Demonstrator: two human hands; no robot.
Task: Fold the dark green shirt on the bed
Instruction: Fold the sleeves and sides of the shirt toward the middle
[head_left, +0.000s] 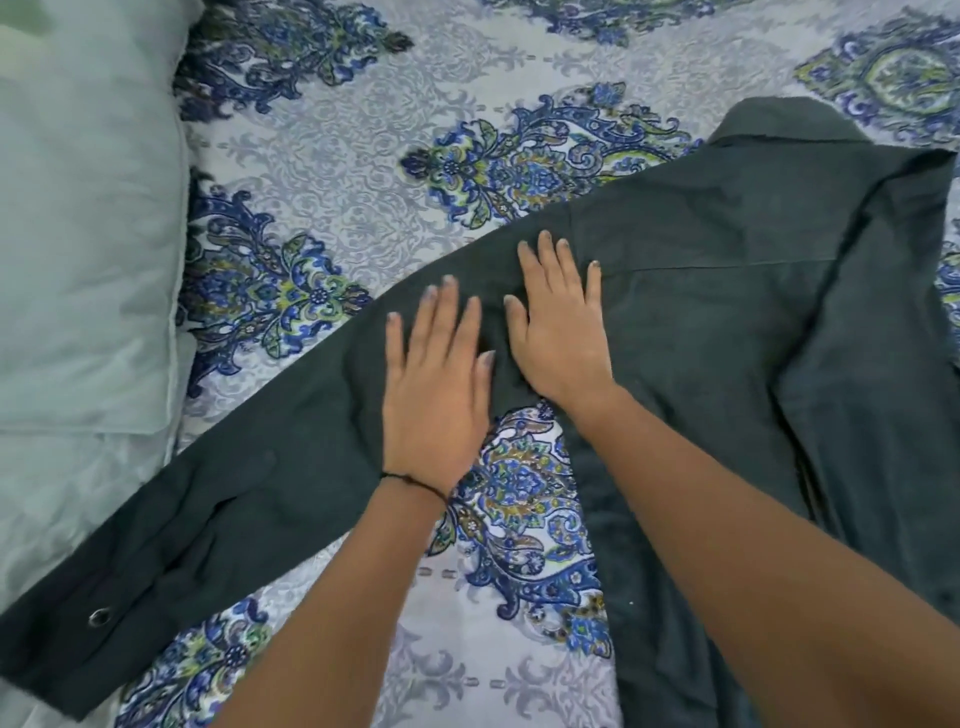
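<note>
Both hands flat, fingers spread: left hand (436, 395) presses the outstretched sleeve (234, 509), right hand (558, 332) just beside it at the shoulder. The dark green shirt (727, 338) lies on the bed (337, 130), collar pointing away, sleeve running diagonally toward the pillow (88, 234).

One cam, head-worn, is looking fwd and steeply down onto the patterned bedspread (363, 156) from the person's own standpoint. Its wide-angle lens is taking in a broad sweep, edge to edge. It's sitting close in: the left hand (434, 384) and right hand (558, 332) are reaching in from the bottom edge and landing near frame centre. The dark green shirt (701, 322) is filling centre and right, w/ its body running off the bottom-right and its sleeve cuff (62, 639) touching the lower-left edge. A pale pillow (83, 234) is getting cropped at left, and the bedspread is running off the top.
</note>
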